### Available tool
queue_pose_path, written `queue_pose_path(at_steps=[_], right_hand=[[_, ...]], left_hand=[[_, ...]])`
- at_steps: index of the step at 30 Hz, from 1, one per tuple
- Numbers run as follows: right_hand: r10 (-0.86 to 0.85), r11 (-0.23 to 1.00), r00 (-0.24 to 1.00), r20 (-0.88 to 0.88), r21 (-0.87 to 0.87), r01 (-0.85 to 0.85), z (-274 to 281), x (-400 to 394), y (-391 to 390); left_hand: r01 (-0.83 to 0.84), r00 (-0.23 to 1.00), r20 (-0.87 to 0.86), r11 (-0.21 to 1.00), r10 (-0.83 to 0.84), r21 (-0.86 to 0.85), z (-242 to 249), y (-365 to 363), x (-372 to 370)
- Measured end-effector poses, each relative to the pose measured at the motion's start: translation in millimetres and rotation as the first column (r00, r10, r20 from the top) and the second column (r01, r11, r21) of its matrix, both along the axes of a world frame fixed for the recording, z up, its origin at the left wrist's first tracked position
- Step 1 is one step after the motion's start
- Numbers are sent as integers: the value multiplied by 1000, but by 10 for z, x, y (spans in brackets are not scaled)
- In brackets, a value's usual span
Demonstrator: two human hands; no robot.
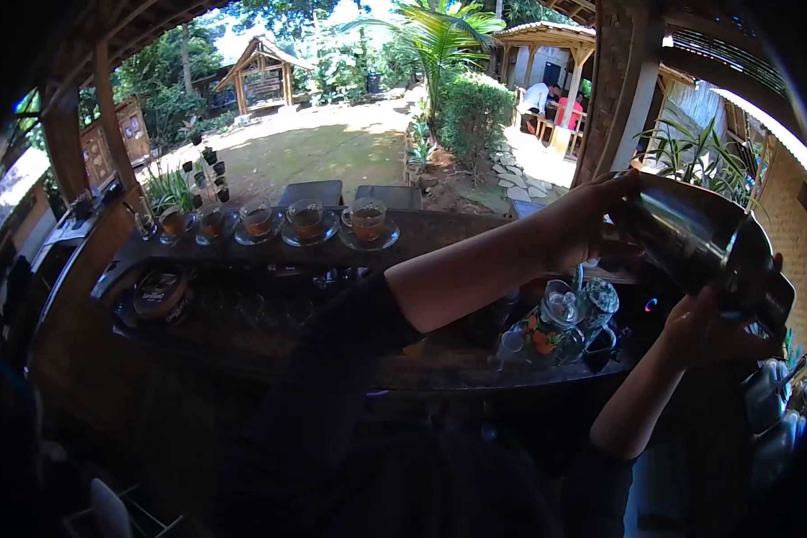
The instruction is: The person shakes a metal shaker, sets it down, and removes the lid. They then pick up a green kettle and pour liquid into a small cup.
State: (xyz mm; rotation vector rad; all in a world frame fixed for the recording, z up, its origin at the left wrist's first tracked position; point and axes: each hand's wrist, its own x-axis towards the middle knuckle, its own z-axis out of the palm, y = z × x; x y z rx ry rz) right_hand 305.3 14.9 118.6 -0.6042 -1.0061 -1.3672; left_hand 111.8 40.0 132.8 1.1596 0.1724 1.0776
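Both of my hands are raised at the right, gripping a shiny, dark cylindrical container (677, 224) that tilts down to the right. My left hand (592, 220) is closed around its upper left end. At the lower right end, my right hand (713, 327) is closed about its dark base, whose details are lost in shadow. Below the container, a glass jar (560, 305) and a patterned pot (599, 300) stand on the dark wooden counter (448, 363). Glass teacups (367, 220) of amber-brown drink line its far ledge on saucers.
A round brown box (160, 291) sits at the counter's left end. Dark stools (312, 194) stand beyond the ledge. A wooden post (614, 90) rises at the right, near a leafy plant (704, 157). People (540, 97) sit under a distant shelter.
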Motion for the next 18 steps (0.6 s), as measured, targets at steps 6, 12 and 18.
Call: queue_pose_path(at_steps=[6,12,18], right_hand=[[501,858,866,10,-134,-495,-88,-314,128],[914,359,400,-74,-314,-879,-475,-860,16],[651,-642,-258,-714,-337,-688,-1269,-1440,51]], left_hand=[[17,1000,-10,954,-15,298,334,-553,-299],[-158,980,-127,987,153,-27,-655,-327,-989],[-141,910,-394,990,128,-4,-2150,-691,-1629]])
